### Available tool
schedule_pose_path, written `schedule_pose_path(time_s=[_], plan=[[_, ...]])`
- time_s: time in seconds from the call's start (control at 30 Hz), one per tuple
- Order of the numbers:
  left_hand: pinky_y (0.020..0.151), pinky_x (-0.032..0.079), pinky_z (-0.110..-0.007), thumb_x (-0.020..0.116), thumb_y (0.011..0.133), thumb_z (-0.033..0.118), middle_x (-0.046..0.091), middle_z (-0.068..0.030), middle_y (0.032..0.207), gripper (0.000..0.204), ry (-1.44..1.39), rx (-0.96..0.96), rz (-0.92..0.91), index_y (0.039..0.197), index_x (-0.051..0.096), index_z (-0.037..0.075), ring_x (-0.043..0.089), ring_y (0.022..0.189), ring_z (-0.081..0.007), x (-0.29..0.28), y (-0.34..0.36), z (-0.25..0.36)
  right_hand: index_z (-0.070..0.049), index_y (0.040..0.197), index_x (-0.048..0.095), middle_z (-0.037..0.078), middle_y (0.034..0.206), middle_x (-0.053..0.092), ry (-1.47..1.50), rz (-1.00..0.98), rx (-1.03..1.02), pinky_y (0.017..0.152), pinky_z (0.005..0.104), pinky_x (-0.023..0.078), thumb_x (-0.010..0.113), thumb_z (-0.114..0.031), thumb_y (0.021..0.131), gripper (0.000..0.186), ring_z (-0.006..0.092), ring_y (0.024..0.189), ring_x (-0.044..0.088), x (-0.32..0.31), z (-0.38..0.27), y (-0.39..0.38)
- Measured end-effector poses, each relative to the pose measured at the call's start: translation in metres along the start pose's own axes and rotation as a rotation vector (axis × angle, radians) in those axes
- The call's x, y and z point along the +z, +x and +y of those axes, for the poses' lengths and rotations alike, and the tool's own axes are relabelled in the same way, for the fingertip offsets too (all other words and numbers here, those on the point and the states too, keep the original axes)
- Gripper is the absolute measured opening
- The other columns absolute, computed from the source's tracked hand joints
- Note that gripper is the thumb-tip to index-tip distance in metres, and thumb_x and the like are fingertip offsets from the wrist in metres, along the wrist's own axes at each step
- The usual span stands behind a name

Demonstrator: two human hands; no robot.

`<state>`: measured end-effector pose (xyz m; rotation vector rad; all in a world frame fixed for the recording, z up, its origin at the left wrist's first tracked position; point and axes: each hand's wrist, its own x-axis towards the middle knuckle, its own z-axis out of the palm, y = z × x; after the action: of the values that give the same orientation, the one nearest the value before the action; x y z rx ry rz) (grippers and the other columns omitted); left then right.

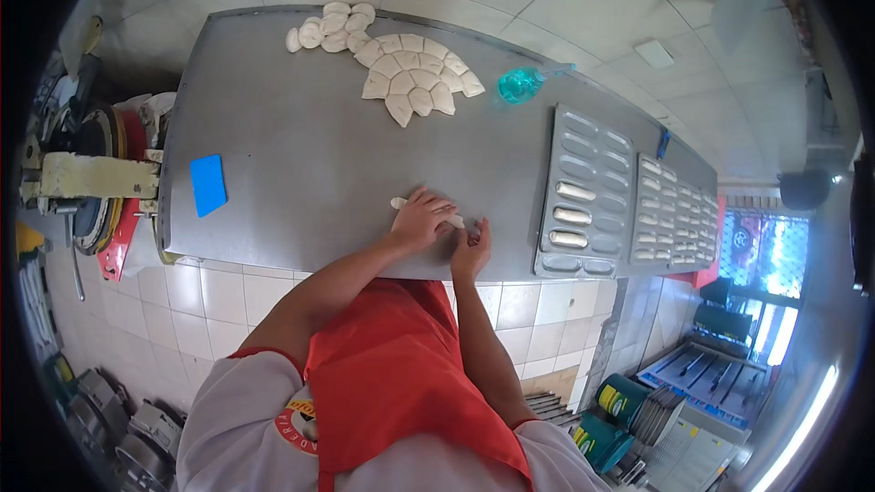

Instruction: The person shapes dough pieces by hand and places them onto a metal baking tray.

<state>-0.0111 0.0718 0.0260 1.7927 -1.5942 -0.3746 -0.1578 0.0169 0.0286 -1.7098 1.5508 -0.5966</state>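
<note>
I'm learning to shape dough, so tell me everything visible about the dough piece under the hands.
The dough piece is pale off-white, soft-looking and elongated, its left end rounded. It lies on the grey tabletop, slanting slightly down to the right. The left hand covers its middle; the right hand is at its right end, contact unclear.

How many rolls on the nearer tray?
3: top roll, middle roll, bottom roll, in consecutive left-column slots of the tray. None look hidden.
</note>
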Motion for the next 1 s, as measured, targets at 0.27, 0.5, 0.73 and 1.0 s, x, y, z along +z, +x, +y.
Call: schedule_pose_path(time_s=[0.27, 0.5, 0.73, 1.0], plan=[[0.091, 0.048, -0.037, 0.073, 0.078, 0.021, 0.069, -0.0015, 0.101, 0.023, -0.090, 0.174, -0.069, 0.099, 0.072, 0.011, 0.061, 0.096, -0.0228, 0.025, 0.025, -0.014, 0.001, 0.140, 0.048, 0.008, 0.091, 0.071, 0.436, 0.189, 0.222, 0.072, 0.0292, 0.053, 0.066, 0.002, 0.087, 0.055, 0.0154, 0.077, 0.064, 0.024, 0.007, 0.006], [0.095, 0.047, -0.040, 0.070, 0.080, 0.017, 0.068, -0.0072, 0.105, 0.027, -0.161, 0.149, -0.170, 0.105, 0.069, 0.006, 0.061, 0.103, -0.0269, 0.023, 0.032, -0.020, -0.003, 0.131, 0.060, 0.016, 0.089, 0.072, 0.070, 0.040, 0.080, 0.075, 0.0361, 0.054, 0.060, -0.015, 0.093, 0.040, 0.0228, 0.078, 0.068, 0.023, 0.003, 0.013], [0.113, 0.034, -0.046, 0.063, 0.091, 0.027, 0.050, -0.0221, 0.137, 0.058, -0.247, -0.029, 0.030, 0.137, 0.047, -0.003, 0.044, 0.132, -0.0384, -0.021, -0.010, -0.002, 0.005, 0.136, 0.050, 0.026, 0.132, 0.057, -0.187, -0.089, -0.441, 0.105, 0.0475, 0.043, 0.060, -0.011, 0.090, 0.049, 0.0447, 0.125, 0.052, -0.009, -0.005, 0.007], [0.119, 0.014, -0.057, 0.041, 0.097, 0.058, 0.020, -0.0195, 0.161, 0.078, 0.398, -0.195, -0.223, 0.152, 0.032, 0.004, 0.016, 0.149, -0.0391, -0.020, 0.013, -0.017, -0.010, 0.155, 0.025, 0.021, 0.161, 0.018, -0.753, -0.325, -0.433, 0.117, 0.0629, 0.013, 0.048, -0.032, 0.098, 0.065, 0.0389, 0.149, 0.016, 0.037, -0.021, 0.032]])
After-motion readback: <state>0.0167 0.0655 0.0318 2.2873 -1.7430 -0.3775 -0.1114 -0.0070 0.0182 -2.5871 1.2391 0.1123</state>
